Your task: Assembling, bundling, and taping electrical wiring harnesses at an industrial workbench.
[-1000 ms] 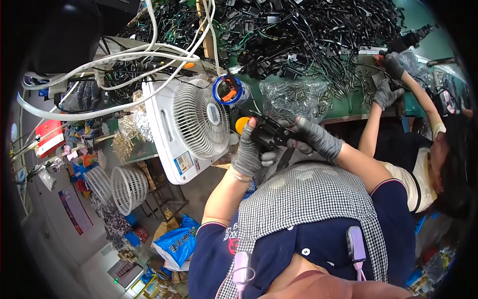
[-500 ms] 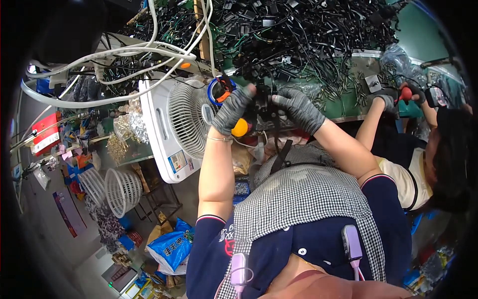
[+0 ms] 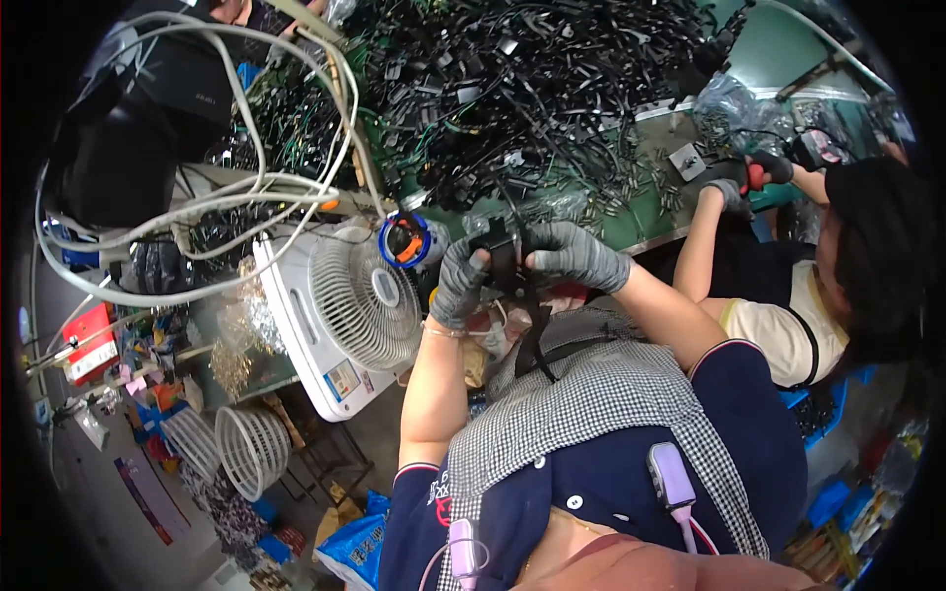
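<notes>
A small black block-shaped part with a black cable (image 3: 506, 258) is held up between my two hands, in front of my chest. My left hand (image 3: 459, 286), in a grey fingerless glove, grips its left side with the thumb on the front. From the other side, my right hand (image 3: 583, 258), gloved alike, closes its thumb and fingers on the part. Some of the cable hangs down over my checked apron (image 3: 591, 379). Just left of my left hand stands a blue-rimmed round item with orange inside (image 3: 405, 239). The part's exact kind cannot be made out.
A large heap of black cables and parts (image 3: 493, 89) covers the green bench beyond my hands. A white fan (image 3: 365, 295) stands to the left, under looping white cords (image 3: 197, 246). At the right, a co-worker's gloved hands (image 3: 734, 187) hold a red-handled tool (image 3: 756, 177).
My hands and the black part have come lower, nearer my body, and the part now faces up between both thumbs. The view has shifted. The co-worker's hands have drawn closer together.
</notes>
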Tool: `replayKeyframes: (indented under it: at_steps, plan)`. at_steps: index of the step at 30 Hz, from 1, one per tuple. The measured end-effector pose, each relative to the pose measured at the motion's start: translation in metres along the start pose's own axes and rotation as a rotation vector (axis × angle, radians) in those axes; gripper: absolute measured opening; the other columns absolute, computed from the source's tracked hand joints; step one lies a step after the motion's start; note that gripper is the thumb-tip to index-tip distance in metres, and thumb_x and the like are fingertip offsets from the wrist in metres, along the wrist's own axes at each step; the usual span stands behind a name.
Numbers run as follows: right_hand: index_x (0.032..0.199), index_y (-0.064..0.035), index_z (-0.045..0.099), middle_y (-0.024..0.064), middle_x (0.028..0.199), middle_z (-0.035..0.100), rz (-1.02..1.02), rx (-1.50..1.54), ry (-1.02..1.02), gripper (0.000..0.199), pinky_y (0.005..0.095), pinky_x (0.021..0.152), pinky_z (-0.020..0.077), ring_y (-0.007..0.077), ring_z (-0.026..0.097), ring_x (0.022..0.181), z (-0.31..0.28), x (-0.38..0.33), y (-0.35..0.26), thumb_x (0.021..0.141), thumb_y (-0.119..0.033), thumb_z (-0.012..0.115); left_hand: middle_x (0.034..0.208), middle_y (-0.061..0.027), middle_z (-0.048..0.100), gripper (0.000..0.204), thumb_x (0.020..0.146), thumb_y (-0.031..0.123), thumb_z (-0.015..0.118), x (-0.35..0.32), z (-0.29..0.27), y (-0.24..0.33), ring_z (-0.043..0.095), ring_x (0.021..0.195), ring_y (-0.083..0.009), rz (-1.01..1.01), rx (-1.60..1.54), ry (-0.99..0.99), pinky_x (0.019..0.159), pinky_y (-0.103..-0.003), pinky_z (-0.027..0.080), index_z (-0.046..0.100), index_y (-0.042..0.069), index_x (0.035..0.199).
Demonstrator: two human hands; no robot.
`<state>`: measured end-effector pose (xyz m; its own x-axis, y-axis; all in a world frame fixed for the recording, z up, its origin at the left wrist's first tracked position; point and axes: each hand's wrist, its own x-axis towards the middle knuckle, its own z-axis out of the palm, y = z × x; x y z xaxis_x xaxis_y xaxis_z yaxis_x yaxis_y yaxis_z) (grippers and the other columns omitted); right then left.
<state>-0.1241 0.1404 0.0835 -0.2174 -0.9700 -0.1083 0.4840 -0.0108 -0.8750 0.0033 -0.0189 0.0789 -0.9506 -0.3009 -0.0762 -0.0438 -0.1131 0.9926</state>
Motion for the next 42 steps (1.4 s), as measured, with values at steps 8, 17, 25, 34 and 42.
replayKeyframes:
  at_steps: [8,17,25,34,42]
  plan:
    - [0.101,-0.0018,0.059,0.0046,0.089,0.061,0.007,-0.221,-0.085,0.028,0.0299,0.081,0.0427,0.013,0.054,0.086,-0.005,-0.003,-0.01,0.077,-0.015,0.066,0.099,-0.0061,0.061,0.064,0.076,0.055,0.06,-0.008,-0.004,-0.015,0.057,0.089,-0.0146,-0.103,-0.177,-0.028,0.08,-0.027,0.045,0.057,-0.001,0.107]
    - [0.098,-0.0011,0.058,0.0034,0.088,0.061,-0.168,-0.519,0.119,0.03,0.0302,0.076,0.0452,0.0125,0.055,0.083,-0.001,-0.015,-0.02,0.072,-0.012,0.068,0.071,-0.0014,0.057,0.05,0.081,0.052,0.055,0.001,0.023,0.028,0.05,0.063,-0.0116,0.093,0.187,0.029,0.057,-0.026,0.04,0.059,0.003,0.081]
    - [0.102,-0.0018,0.056,0.0049,0.091,0.06,-0.159,-0.177,0.075,0.035,0.0297,0.078,0.0451,0.0134,0.054,0.086,-0.007,-0.021,-0.006,0.071,-0.014,0.068,0.089,-0.0055,0.059,0.048,0.085,0.045,0.052,0.004,0.008,0.023,0.053,0.079,-0.0167,0.039,0.054,-0.268,0.074,-0.029,0.043,0.058,-0.001,0.099]
    - [0.106,0.003,0.055,0.0092,0.098,0.06,-0.103,-0.156,0.188,0.039,0.0282,0.081,0.0448,0.0146,0.055,0.091,-0.019,-0.021,-0.012,0.071,-0.01,0.067,0.079,-0.0018,0.061,0.047,0.089,0.045,0.045,0.029,0.012,0.036,0.054,0.072,-0.0114,0.051,0.362,-0.192,0.066,-0.025,0.043,0.06,0.001,0.097]
    - [0.109,0.0036,0.054,0.0069,0.093,0.061,0.032,-0.186,0.176,0.042,0.0263,0.08,0.0447,0.012,0.055,0.087,-0.017,-0.007,-0.006,0.071,-0.007,0.067,0.073,-0.0161,0.059,0.042,0.09,0.039,0.043,0.014,0.015,0.064,0.054,0.068,-0.0333,-0.044,0.661,-0.08,0.064,-0.037,0.043,0.061,0.0,0.091]
